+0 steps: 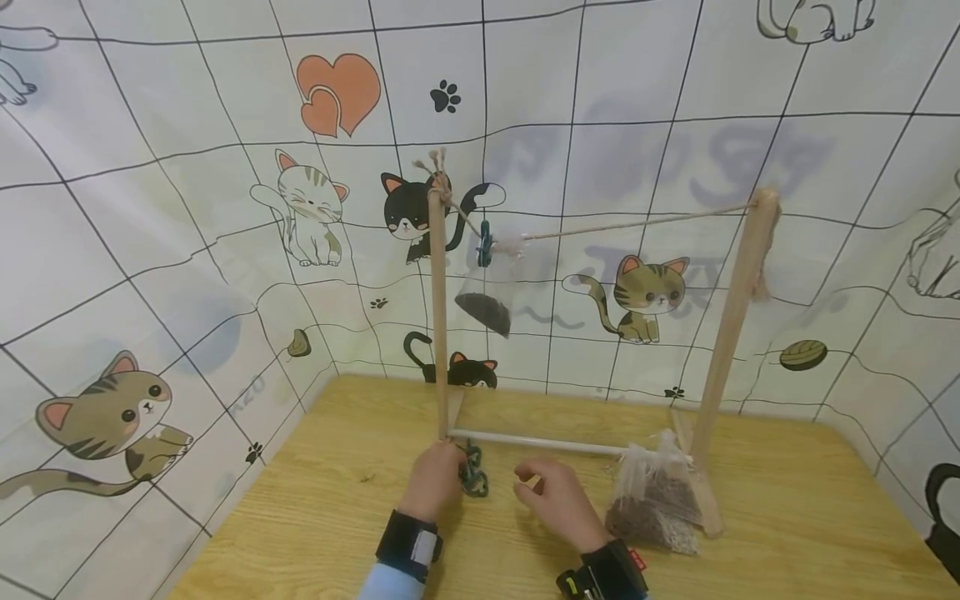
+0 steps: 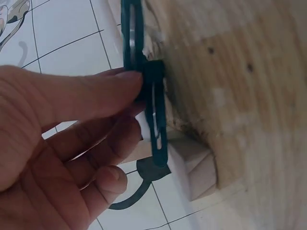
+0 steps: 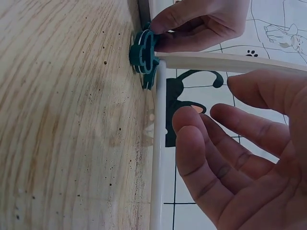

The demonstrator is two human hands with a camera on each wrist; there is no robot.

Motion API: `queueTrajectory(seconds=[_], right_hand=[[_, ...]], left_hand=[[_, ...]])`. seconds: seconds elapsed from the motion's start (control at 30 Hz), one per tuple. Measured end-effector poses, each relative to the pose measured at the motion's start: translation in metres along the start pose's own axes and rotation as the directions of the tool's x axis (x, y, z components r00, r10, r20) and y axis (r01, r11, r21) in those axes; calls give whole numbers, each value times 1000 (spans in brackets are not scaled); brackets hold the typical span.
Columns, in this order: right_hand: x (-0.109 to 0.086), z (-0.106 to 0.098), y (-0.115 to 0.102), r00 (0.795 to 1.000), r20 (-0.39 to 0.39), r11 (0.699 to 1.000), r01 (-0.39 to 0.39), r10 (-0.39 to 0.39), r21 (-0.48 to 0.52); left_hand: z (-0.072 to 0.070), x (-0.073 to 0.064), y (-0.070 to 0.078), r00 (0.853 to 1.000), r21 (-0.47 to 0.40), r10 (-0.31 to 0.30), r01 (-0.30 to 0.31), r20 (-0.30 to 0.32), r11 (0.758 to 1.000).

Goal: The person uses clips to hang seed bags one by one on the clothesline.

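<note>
My left hand [image 1: 433,482] is low at the left foot of a wooden frame [image 1: 438,317]. In the left wrist view its thumb and fingers pinch a dark green plastic clothes peg [image 2: 154,96]. More green pegs [image 1: 474,477] lie on the table beside that hand. To the right, my right hand [image 1: 561,500] hovers with loosely bent fingers, and nothing is between them. On the frame's string [image 1: 637,223], another green peg [image 1: 485,243] holds a clear plastic bag [image 1: 491,283] with dark grains in its bottom.
Clear bags of brown grains [image 1: 651,504] lie by the frame's right foot, just beyond my right wrist. A white rod [image 1: 540,442] joins the posts low down, near both hands. Behind the wooden table [image 1: 315,517] hangs a cat-print sheet [image 1: 585,175].
</note>
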State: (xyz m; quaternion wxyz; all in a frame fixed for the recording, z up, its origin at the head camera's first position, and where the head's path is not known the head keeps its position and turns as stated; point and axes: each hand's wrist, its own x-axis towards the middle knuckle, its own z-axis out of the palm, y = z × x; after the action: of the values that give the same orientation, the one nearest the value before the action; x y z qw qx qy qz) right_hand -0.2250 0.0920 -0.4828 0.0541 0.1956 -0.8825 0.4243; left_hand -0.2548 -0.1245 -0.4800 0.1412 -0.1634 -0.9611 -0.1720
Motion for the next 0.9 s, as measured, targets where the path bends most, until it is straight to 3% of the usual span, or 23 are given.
queueTrajectory(seconds=[0.3,0.5,0.6,0.73,0.9], right_hand=[[-1,-1,2,999,32,998,-34,33,45],[0,-3,2,994,-70,992,-74,82,106],[0,-7,2,984,-86,961,-128,153,245],[0,-13,2,972,-54,885,-184,228,427],[1,-19,0,970,10,826,-213,244,521]], left_hand=[[-1,4,1,1000,-70,18,-19,-5,997],[-17,11,15,984,-165,159,-171,-84,971],[-25,11,23,971,-214,215,-233,-108,949],[-31,11,34,951,-232,265,-296,-156,927],[-34,10,43,927,-235,312,-356,-207,904]])
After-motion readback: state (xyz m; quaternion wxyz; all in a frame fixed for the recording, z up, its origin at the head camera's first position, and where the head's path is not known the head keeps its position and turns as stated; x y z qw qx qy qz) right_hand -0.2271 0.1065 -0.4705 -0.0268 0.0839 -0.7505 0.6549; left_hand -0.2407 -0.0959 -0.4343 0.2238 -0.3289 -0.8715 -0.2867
